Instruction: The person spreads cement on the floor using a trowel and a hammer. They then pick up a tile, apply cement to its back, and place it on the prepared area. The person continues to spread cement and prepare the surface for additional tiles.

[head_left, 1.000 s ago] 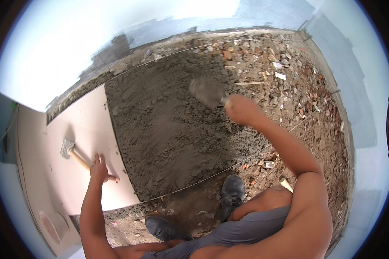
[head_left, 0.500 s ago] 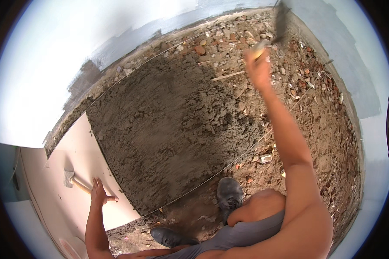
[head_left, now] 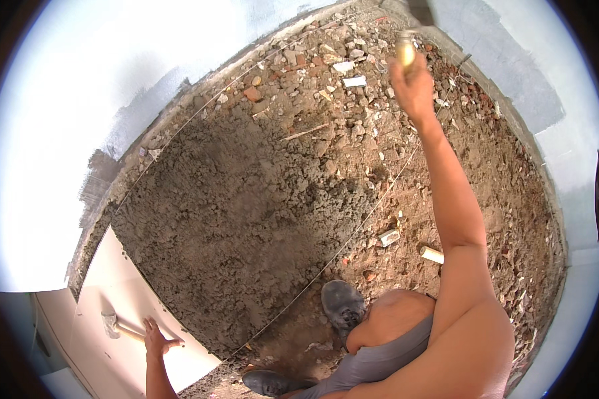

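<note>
Raised beyond the mortar (head_left: 246,219), right hand (head_left: 414,90) grips a trowel (head_left: 406,50) (blade cropped); left hand (head_left: 154,338) presses the mallet (head_left: 116,326).

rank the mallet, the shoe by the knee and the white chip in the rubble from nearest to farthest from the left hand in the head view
1. Mallet: lying on the pale tile, its handle right under the left hand.
2. Shoe: to the right, on the dirt past the mortar edge.
3. White chip: far up near the wall, among the rubble by the raised right hand.
</note>
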